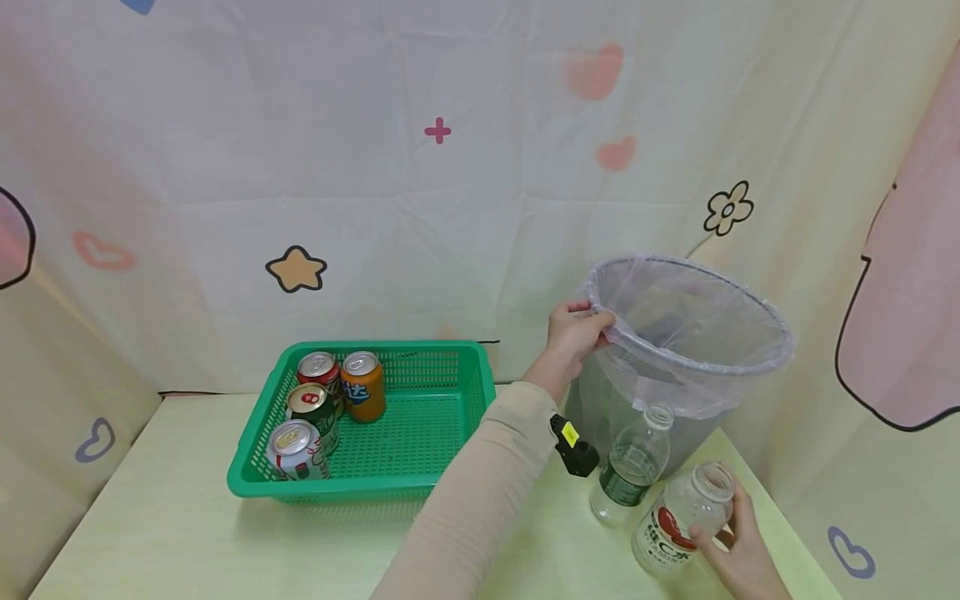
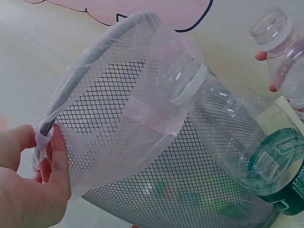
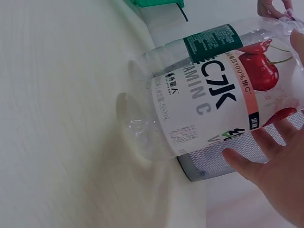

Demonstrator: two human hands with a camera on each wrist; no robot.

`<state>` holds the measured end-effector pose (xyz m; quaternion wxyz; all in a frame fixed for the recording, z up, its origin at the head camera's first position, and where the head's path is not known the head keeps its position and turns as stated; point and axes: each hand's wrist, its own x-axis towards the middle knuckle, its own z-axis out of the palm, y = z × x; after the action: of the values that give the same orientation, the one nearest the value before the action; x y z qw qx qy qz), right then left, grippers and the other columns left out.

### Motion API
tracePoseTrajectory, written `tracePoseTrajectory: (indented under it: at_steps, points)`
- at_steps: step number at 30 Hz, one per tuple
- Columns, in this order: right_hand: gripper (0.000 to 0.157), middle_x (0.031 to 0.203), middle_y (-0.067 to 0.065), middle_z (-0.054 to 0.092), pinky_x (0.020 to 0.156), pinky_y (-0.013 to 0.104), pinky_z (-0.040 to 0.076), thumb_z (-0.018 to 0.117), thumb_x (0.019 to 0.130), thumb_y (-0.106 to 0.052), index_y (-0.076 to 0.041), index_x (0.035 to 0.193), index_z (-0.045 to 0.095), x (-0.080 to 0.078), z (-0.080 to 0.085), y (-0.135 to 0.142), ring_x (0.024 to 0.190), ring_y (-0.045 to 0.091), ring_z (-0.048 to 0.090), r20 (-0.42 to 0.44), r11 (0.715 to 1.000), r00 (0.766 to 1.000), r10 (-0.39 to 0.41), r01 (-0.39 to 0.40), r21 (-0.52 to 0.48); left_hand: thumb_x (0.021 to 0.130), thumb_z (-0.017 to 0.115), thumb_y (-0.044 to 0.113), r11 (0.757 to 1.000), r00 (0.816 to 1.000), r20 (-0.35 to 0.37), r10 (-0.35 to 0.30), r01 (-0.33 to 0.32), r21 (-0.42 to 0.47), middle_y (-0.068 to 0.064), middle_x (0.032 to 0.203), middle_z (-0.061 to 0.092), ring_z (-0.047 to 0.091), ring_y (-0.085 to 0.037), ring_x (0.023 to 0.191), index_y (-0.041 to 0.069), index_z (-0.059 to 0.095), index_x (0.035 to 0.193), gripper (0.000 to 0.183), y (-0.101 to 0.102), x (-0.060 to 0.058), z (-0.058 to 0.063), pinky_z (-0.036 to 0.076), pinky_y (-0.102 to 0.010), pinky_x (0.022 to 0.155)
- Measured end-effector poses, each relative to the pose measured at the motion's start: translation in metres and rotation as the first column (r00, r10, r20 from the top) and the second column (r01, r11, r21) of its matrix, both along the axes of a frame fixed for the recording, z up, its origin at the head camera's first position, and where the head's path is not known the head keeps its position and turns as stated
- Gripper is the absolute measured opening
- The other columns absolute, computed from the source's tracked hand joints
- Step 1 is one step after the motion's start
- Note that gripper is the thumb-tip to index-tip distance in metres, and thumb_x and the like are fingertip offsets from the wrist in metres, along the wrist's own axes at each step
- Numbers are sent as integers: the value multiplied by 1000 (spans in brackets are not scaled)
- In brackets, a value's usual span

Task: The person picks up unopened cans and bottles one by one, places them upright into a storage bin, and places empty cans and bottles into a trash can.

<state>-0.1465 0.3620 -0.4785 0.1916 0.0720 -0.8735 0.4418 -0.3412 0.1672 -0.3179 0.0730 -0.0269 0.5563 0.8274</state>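
The pale liner (image 1: 699, 398) is pinched over the rim of the mesh bin (image 1: 598, 404) by the thumb and fingers of the left hand (image 1: 574, 337). The cherry-label bottle (image 1: 666, 533) is gripped by the right hand (image 1: 742, 546), its thumb laid against the front. Just left of that hand's bottle, a green-label bottle (image 1: 628, 472) is set on the surface (image 1: 150, 517). Well left of the left hand, four cans (image 1: 364, 398) are held in a green basket (image 1: 360, 490).
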Motion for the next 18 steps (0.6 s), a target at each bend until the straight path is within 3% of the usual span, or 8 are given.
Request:
tracePoseTrajectory:
  at_steps: [2, 8, 14, 18]
  points:
    - [85, 125, -27, 23, 78, 6, 39, 60, 83, 5, -7, 147, 6, 0, -2, -1, 103, -20, 33, 29, 1000, 1000, -7, 7, -8, 78, 68, 1, 1000, 1000, 0, 3, -3, -7, -5, 84, 58, 57, -14, 62, 7, 52, 104, 31, 0, 0, 0, 55, -28, 65]
    - [78, 121, 3, 35, 75, 17, 47, 60, 85, -2, -1, 142, 7, -2, -4, -4, 96, -18, 37, 131, 999, 991, -38, 41, -22, 78, 69, 1, 1000, 1000, 3, 2, -2, -8, -5, 84, 59, 57, -14, 63, 7, 52, 104, 31, 0, 0, 1, 55, -28, 65]
    - [77, 116, -22, 34, 76, 16, 44, 62, 83, 1, -3, 141, 12, -3, -9, -7, 97, -14, 42, 76, 999, 996, -37, 40, -36, 78, 69, 2, 1000, 1000, 10, -5, 5, -10, -6, 85, 58, 58, -14, 66, 7, 51, 104, 31, 0, 0, 1, 55, -29, 67]
    - [77, 116, -26, 34, 76, 13, 42, 62, 82, 3, -7, 141, 14, -4, -10, -9, 98, -14, 42, 53, 997, 998, -28, 32, -68, 79, 69, 2, 1000, 1000, 10, -3, 4, -9, -6, 86, 58, 58, -14, 66, 7, 51, 103, 31, -1, 0, 1, 55, -29, 67]
